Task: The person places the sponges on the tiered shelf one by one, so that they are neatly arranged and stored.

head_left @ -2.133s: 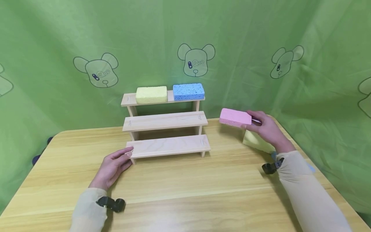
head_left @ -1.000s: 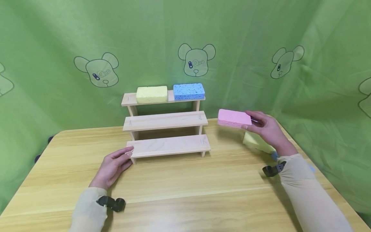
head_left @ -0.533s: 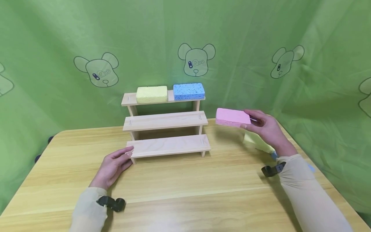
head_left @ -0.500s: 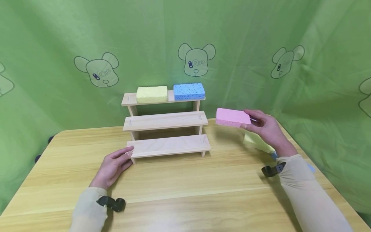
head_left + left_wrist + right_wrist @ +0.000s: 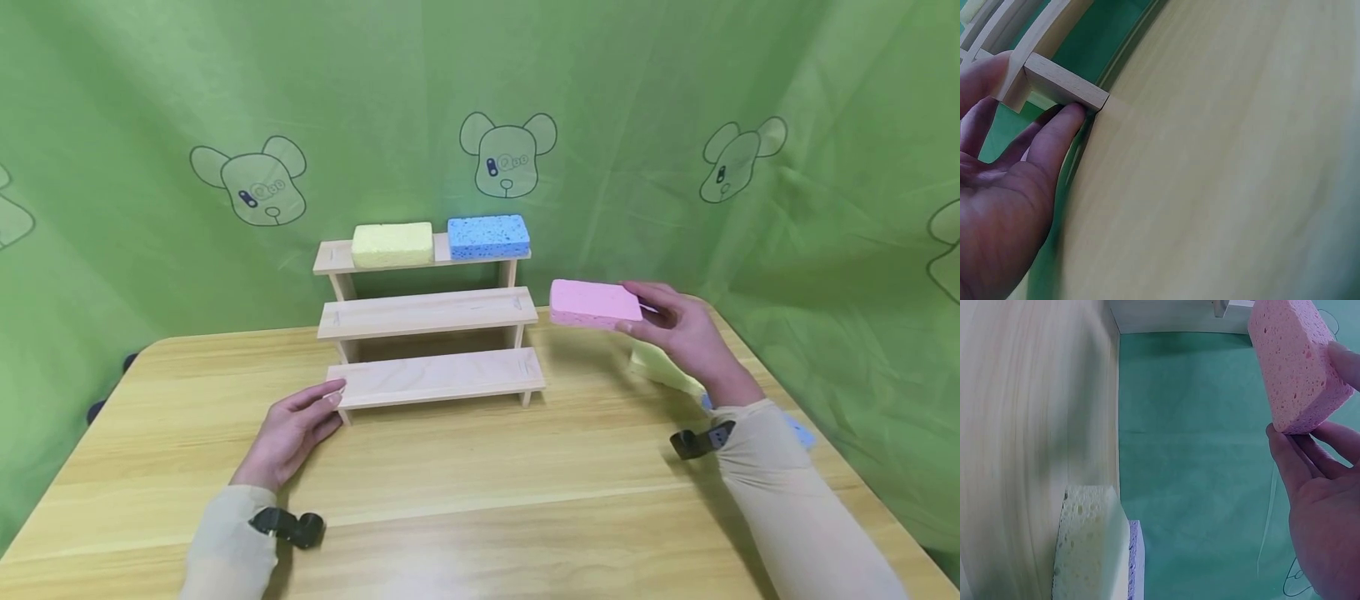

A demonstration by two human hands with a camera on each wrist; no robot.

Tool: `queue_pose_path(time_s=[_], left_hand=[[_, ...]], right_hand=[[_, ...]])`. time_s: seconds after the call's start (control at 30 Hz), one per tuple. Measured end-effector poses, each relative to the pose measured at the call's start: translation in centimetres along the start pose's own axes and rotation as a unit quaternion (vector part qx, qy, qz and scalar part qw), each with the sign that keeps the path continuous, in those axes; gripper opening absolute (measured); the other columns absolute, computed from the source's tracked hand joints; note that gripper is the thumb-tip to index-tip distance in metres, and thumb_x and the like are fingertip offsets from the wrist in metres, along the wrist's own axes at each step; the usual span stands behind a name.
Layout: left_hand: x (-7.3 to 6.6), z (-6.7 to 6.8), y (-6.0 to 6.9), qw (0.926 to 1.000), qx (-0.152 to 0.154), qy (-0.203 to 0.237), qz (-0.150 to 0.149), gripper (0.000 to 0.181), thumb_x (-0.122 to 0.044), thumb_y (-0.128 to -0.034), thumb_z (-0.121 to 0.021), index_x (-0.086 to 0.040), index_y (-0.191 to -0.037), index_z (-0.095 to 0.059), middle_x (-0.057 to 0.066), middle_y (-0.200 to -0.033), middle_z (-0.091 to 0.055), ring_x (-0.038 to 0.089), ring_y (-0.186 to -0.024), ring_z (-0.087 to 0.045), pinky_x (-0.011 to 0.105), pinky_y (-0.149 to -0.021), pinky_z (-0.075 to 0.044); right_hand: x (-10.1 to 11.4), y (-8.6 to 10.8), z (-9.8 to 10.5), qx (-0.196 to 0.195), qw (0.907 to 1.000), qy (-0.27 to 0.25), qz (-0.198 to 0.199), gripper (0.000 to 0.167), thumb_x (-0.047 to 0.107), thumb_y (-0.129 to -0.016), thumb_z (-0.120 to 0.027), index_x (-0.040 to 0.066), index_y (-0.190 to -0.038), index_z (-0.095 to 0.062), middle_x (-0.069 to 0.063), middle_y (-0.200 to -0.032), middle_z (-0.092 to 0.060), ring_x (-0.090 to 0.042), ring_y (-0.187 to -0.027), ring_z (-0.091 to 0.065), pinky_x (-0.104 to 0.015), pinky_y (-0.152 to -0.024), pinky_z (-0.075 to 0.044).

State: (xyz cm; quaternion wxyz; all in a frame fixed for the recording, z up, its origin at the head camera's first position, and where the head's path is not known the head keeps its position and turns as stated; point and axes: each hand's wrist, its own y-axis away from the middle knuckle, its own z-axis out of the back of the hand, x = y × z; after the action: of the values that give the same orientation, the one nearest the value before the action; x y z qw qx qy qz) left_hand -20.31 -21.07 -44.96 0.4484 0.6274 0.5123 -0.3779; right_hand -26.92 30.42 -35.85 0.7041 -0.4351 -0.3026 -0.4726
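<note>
In the head view my right hand (image 5: 686, 337) pinches a pink sponge (image 5: 596, 304) by its right end, level in the air right of the three-step wooden shelf (image 5: 435, 379). The right wrist view shows the thumb on one face of this pink sponge (image 5: 1291, 362) and fingers on the other. My left hand (image 5: 288, 437) holds the left end of the lowest step. In the left wrist view its fingers touch the step's leg (image 5: 1066, 81). A yellow sponge (image 5: 392, 246) and a blue sponge (image 5: 489, 237) lie side by side on the top step.
Another yellow sponge (image 5: 663, 367) lies on the table (image 5: 480, 492) below my right hand. Farther right, blue sponge material (image 5: 798, 431) shows partly behind the forearm. A green curtain (image 5: 615, 100) hangs behind the table and along both sides.
My right hand has moved slowly left with the pink sponge, bringing it nearer the shelf's right side. The left hand and the shelf have stayed put.
</note>
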Motion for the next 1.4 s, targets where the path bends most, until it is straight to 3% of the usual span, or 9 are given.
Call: queue_pose_path(time_s=[0.63,1.4], left_hand=[[-0.1,0.2,0.2,1.0,0.001,-0.001,0.0,0.019,-0.006,-0.0944,-0.066,-0.013,-0.111,-0.074,0.004,-0.131,-0.055,0.015,-0.109,-0.063,0.034,-0.098,-0.05],[-0.1,0.2,0.1,1.0,0.002,-0.003,0.002,0.019,-0.005,-0.095,-0.065,-0.014,-0.109,-0.075,0.004,-0.13,-0.055,0.015,-0.108,-0.063,0.034,-0.098,-0.05]], right_hand=[[1.1,-0.2,-1.5,0.015,0.9996,-0.021,0.015,0.055,0.003,-0.088,-0.073,-0.003,-0.139,-0.052,-0.014,-0.137,-0.049,-0.015,-0.122,-0.051,-0.017,-0.099,-0.044],[2.4,-0.7,-3.6,0.036,0.995,-0.067,0.065,0.055,-0.003,-0.088,-0.071,-0.008,-0.138,-0.05,-0.019,-0.135,-0.048,-0.024,-0.125,-0.047,-0.024,-0.106,-0.041]])
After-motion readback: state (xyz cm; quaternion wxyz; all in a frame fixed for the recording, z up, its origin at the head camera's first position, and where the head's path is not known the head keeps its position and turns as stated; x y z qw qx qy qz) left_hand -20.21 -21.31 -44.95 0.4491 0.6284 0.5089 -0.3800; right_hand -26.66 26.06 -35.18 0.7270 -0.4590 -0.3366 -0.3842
